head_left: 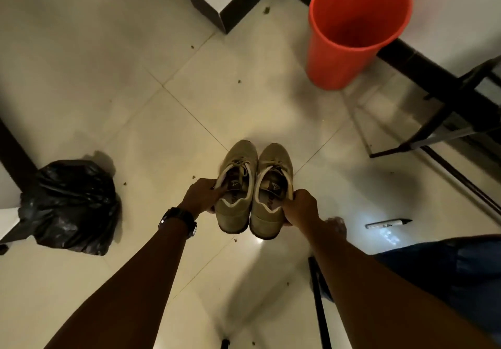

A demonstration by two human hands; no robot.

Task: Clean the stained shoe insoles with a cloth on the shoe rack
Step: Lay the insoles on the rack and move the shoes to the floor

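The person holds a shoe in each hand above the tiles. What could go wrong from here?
1. The left hand grips the left shoe and the right hand the right shoe only at the collar; either could slip.
2. A marker lies on the floor by the person's right and could roll underfoot.
3. Dirt specks dot the tiles, so shoes set down there may pick up grime.

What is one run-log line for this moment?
left hand: grips left beige lace-up shoe | right hand: grips right beige lace-up shoe | insoles: inside shoes | cloth: unseen
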